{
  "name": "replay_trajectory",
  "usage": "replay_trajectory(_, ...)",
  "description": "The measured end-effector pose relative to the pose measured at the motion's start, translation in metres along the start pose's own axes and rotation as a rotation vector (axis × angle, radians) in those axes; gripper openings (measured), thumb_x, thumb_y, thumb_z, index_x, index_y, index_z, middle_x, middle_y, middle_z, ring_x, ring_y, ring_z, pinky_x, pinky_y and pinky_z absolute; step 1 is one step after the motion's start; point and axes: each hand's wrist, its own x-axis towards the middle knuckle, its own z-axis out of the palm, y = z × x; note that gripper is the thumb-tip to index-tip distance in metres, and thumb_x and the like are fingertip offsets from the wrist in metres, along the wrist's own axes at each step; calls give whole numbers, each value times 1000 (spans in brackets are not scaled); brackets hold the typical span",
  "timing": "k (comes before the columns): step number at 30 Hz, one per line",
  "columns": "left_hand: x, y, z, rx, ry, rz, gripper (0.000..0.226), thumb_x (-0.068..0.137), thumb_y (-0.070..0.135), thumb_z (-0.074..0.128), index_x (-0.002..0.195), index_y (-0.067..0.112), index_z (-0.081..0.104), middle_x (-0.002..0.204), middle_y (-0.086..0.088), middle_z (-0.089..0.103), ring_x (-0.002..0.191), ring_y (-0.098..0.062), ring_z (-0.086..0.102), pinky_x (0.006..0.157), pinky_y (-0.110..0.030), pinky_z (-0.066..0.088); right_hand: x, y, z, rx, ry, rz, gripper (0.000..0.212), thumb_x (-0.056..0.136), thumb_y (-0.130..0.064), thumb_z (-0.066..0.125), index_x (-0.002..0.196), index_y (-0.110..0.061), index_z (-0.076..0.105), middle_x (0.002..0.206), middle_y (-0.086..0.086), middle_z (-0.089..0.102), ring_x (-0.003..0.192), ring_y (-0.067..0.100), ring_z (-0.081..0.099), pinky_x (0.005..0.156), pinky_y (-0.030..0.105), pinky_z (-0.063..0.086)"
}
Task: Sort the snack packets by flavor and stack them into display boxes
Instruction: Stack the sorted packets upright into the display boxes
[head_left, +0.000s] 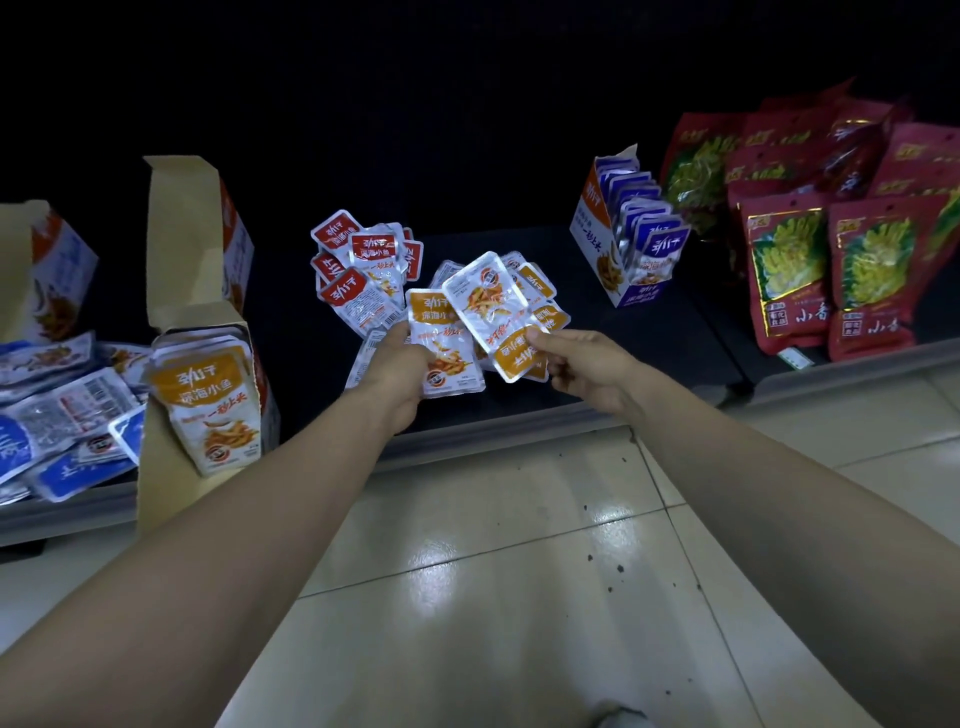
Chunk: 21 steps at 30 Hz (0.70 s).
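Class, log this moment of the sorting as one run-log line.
left hand: holds orange packet | right hand: pinches second orange packet | orange-packet box: packets stacked inside | red packets: loose pile

An orange packet is sitting upright in the left hand. A second orange packet, turned upside-down, is being pinched by the right hand. Red packets are lying heaped just beyond the left grip. An orange-filled display box is standing to its left, and a blue-filled display box is standing beyond the right grip.

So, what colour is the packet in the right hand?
Silver packet with an orange band, head view.
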Motion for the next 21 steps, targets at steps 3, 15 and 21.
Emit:
replay_trajectory(3, -2, 6, 7, -122, -1, 13, 42, 95, -6, 35, 130, 13, 50, 113, -9, 66, 93, -23, 66, 83, -40, 55, -1, 0, 9, -37, -49, 5, 12, 84, -30, 73, 79, -20, 69, 64, -7, 51, 58, 5, 43, 58, 19, 42)
replay_trajectory(15, -11, 9, -14, 243, -5, 91, 28, 97, 7, 33, 91, 19, 58, 84, -2, 65, 67, -15, 60, 49, -17, 48, -8, 2, -14, -278, -213, -144, 14, 89, -7, 67, 102, -10, 64, 102, 11, 71, 88, 19, 70, 72, 26, 58)
replay_trajectory(21, -20, -1, -12, 426, -290, 81, 22, 88, 25, 70, 105, 12, 67, 104, -3, 72, 91, -18, 70, 81, -32, 56, -10, -5, 10, -429, -189, -335, 25, 83, -9, 74, 95, -15, 54, 97, 19, 70, 80, 25, 70, 71, 34, 57)
